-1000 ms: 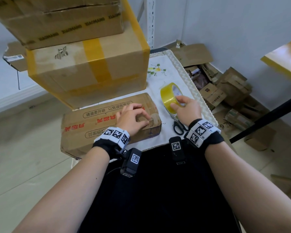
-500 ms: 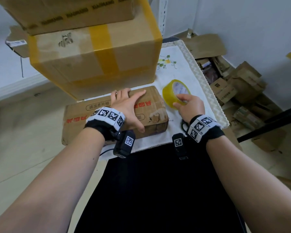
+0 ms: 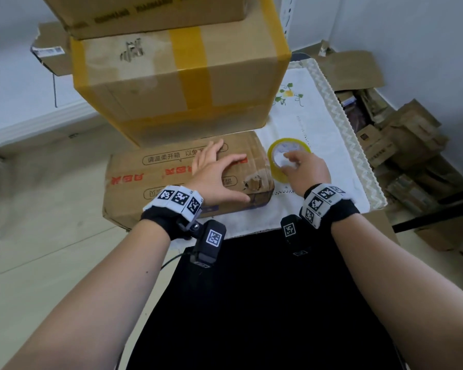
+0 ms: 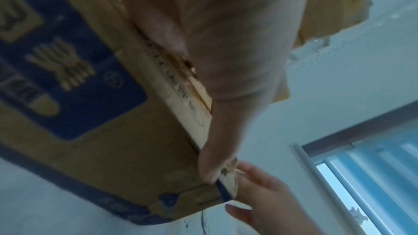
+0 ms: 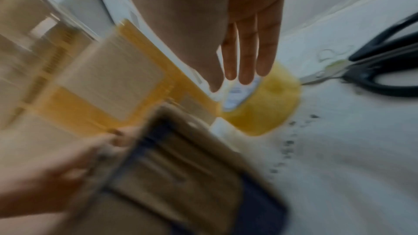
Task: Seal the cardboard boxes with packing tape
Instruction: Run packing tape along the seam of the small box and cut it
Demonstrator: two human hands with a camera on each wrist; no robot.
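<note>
The head camera looks down from above; both wrist cameras sit very close, sharing the flat box point(image 3: 171, 177) corner.

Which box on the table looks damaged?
The flat box under the left hand: its top is torn open near the right front corner, with ragged cardboard peeling up. The taped box behind it looks intact.

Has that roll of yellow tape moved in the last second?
Yes. The tape roll stood on edge a second ago; it now lies flat on the white cloth, nearer the flat box.
</note>
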